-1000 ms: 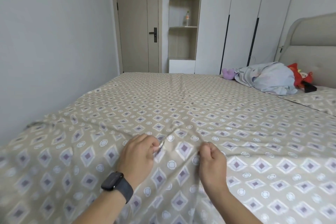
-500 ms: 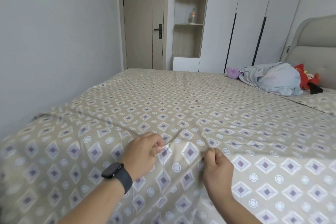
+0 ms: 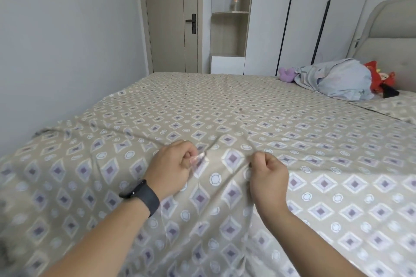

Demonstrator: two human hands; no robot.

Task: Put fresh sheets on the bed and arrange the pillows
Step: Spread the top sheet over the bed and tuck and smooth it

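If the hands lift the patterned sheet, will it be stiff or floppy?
Probably floppy: the patterned sheet puckers into creases where the left hand and right hand pinch it. It likely drapes too, since its near edge hangs over the mattress.

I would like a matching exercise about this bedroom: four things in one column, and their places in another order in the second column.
Things:
1. black watch
2. purple soft toy
3. bottle
4. patterned sheet

Places:
A. on a shelf by the door
B. pinched by both hands
C. on the left wrist
D. on the bed's far side, beside the bundled grey cloth

Pairs: 1-C, 2-D, 3-A, 4-B
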